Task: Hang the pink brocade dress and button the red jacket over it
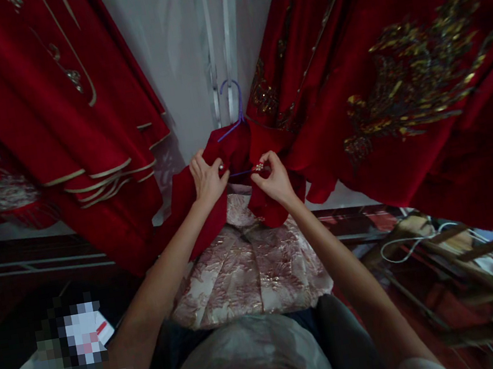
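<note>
A red velvet jacket hangs on a purple hanger straight in front of me, over a pink and gold brocade skirt. My left hand is closed on the jacket's left front edge. My right hand pinches the right front edge at a small beaded fastening. The two hands are close together at the jacket's front opening.
Red embroidered robes hang close on both sides, one at the left and one with gold embroidery at the right. A white wall lies behind. Wooden chair parts and a white cable are at the lower right.
</note>
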### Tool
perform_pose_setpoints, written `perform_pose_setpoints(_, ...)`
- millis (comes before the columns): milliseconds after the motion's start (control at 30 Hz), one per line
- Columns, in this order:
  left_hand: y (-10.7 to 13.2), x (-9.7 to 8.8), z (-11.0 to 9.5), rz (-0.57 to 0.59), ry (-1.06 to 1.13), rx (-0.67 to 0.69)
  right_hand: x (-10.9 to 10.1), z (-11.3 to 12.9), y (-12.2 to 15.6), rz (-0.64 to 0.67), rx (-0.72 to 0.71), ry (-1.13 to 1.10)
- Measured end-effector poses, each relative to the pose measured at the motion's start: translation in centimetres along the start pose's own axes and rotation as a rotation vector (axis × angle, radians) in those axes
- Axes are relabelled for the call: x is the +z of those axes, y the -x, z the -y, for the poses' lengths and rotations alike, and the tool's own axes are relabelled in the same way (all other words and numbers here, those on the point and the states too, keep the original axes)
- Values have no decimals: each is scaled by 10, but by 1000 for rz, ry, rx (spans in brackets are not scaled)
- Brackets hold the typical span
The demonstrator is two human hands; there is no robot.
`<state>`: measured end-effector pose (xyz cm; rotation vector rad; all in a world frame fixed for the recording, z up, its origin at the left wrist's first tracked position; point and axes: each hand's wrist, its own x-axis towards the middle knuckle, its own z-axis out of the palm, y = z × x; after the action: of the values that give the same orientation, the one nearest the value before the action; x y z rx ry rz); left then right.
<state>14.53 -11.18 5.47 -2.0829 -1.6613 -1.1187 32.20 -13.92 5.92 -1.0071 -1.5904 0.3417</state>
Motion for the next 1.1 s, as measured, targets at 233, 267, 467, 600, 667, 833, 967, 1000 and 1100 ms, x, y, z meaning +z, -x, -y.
perform_pose_setpoints(233,21,3,-5,3,17,-31,5,1,-12,77,51,-82)
perform_pose_setpoints(267,21,4,-8,15,31,-31,6,2,-12,102,35,-64)
perform_pose_setpoints(467,12,13,-15,181,324,118,14,14,-8,256,-64,-2)
perform_pose_setpoints(600,5,10,-9,160,413,102,20,13,-6,261,-31,25)
perform_pose_setpoints(667,4,8,-6,187,449,91,22,10,-5,214,-11,-9)
perform_pose_setpoints(833,9,14,1,152,721,-12,26,4,-3,130,-1,-148)
perform_pose_setpoints(967,15,25,8,89,937,-137,25,0,-2,236,-25,-197)
perform_pose_setpoints(1000,16,26,10,91,974,-163,24,-2,-2,254,-29,-222)
perform_pose_setpoints(1100,17,25,13,132,1034,-201,24,-8,-2,261,-19,-247)
